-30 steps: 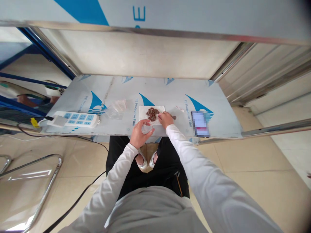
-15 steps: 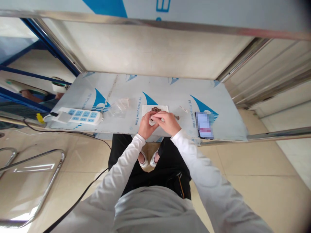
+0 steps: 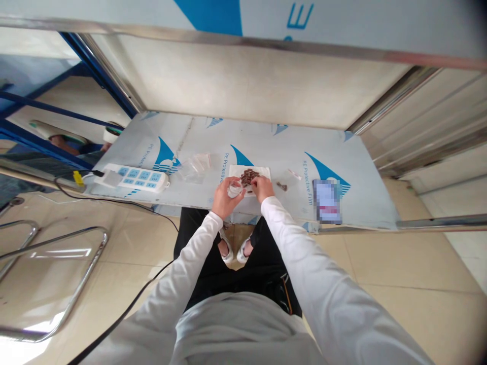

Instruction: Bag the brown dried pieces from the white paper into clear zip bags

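Observation:
My left hand (image 3: 225, 198) is wrapped round a small clear round container (image 3: 235, 189), with its opening facing up. Just right of it, my right hand (image 3: 263, 189) has its fingers pinched together at the edge of a pile of small brown pieces (image 3: 249, 175). What those fingertips hold, if anything, is hidden. The brown pieces lie heaped on a white sheet (image 3: 234, 170) on the film-covered table (image 3: 266, 144). A few more brown pieces (image 3: 282, 186) sit on the table right of the sheet.
Left of the sheet lie clear plastic bags (image 3: 196, 166) and a white power strip (image 3: 142, 178) with a black cable. A phone (image 3: 327, 200) rests near the right front edge. Above hangs a shelf edge (image 3: 243, 40). A metal-framed chair (image 3: 57, 274) stands at lower left.
My right hand has moved from over the container in my left hand to the brown pile. The container's opening and more of the pile now show. The whole view has shifted slightly.

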